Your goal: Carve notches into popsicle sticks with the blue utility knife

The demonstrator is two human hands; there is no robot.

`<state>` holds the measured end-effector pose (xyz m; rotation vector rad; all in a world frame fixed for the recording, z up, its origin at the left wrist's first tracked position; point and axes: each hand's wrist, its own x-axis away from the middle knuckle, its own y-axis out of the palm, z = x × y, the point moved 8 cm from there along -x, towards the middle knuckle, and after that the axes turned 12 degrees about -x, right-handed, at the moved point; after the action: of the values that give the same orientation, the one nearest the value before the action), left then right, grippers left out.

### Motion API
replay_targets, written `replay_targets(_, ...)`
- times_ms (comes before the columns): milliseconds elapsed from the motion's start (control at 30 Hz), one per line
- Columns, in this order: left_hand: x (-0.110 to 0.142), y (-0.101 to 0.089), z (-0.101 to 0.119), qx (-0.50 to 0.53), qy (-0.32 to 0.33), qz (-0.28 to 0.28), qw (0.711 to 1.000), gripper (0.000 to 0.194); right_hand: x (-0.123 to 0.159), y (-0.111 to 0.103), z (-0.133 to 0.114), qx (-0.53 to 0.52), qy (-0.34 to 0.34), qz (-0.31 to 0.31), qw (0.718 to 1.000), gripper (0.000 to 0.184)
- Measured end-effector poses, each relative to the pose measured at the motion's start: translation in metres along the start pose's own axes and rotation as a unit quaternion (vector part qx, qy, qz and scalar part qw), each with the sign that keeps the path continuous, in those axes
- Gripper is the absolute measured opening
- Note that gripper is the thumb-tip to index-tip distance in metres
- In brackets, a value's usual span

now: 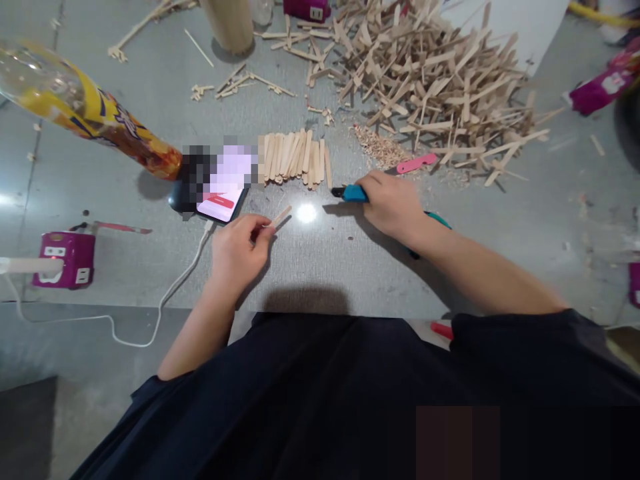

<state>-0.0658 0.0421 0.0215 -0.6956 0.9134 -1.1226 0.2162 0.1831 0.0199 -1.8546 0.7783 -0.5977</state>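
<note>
A person in a dark top works with two bare hands at a grey, metallic-looking table (310, 260). At far left is a glossy purple cube-shaped power socket (75, 257) with a white plug in its side. Behind it, a tall clear plastic bottle with a yellow and orange label (107, 123) leans across the view. Next comes a smartphone with a lit, partly blurred screen (220, 193), a thin white cable (186, 273) running from its lower end.

Just below the phone, the left hand (243, 250) is nearly closed, its fingers curled, pinching a slim pale wooden stick (281, 217) between thumb and fingertips. The stick's free end angles up and to the right. Beyond it lies a row of flat pale wooden sticks (295, 159), set side by side.

Well apart from the left, the right hand (393, 203) is wrapped in a fist around a teal and black hand tool (354, 193) (mostly covered, so its exact kind cannot be told). Just above that hand are reddish-brown wood shavings (380, 145) and a pink-handled knife (417, 164). Further right and back, a large tangled heap of wooden sticks (435, 80) spreads out.
</note>
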Motion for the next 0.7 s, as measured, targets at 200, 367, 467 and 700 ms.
replay_targets(200, -0.001, 0.014, 0.005, -0.058, 0.031, -0.074, 0.995, 0.019, 0.064, 0.027, -0.047, -0.058, -0.130, -0.122, 0.982, 0.032)
replay_targets(367, -0.003, 0.014, 0.005, -0.112, 0.032, -0.085, 0.990, 0.020, 0.051, 0.022, -0.035, -0.032, -0.098, -0.114, 0.988, 0.026)
replay_targets(467, -0.004, 0.014, 0.007, -0.137, 0.038, -0.083, 0.986, 0.022, 0.014, 0.011, -0.010, -0.001, -0.050, -0.075, 0.996, 0.030)
replay_targets(700, -0.001, 0.008, 0.009, -0.083, 0.070, 0.018, 0.994, 0.027, -0.039, -0.022, 0.030, -0.005, 0.026, 0.028, 0.999, 0.024)
